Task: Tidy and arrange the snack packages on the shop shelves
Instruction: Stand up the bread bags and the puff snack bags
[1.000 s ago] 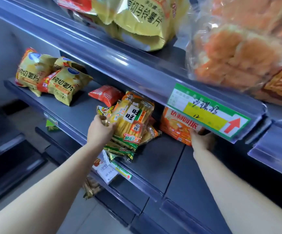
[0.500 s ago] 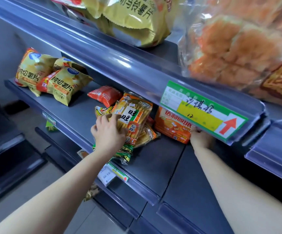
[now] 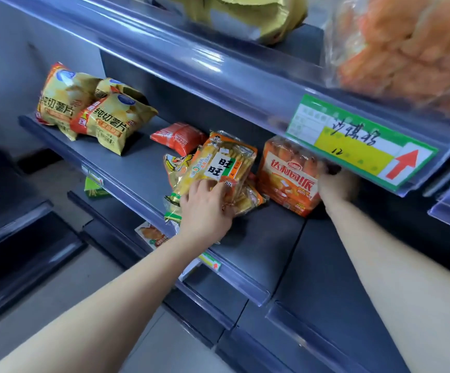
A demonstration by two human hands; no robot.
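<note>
On the grey middle shelf (image 3: 259, 238) lies a stack of orange-and-yellow rice cracker packs (image 3: 218, 168). My left hand (image 3: 205, 208) rests on the lower end of the stack, fingers curled over the top pack. Right of it stands an orange pie package (image 3: 288, 176); my right hand (image 3: 335, 184) grips its right side, partly hidden under the upper shelf's price rail. A red packet (image 3: 180, 137) lies behind the crackers. A yellow cartoon packet (image 3: 176, 164) peeks out at the stack's left.
Yellow chip bags (image 3: 94, 114) lie at the shelf's left end. A green-and-yellow price tag (image 3: 361, 146) hangs on the upper shelf rail. Above are yellow bags (image 3: 245, 17) and a clear bag of orange pastries (image 3: 407, 44). Lower shelves hold a green pack (image 3: 94, 188).
My left hand has slid from the left edge of the cracker stack onto its lower front. My right hand has brought the orange pie package forward, more into view.
</note>
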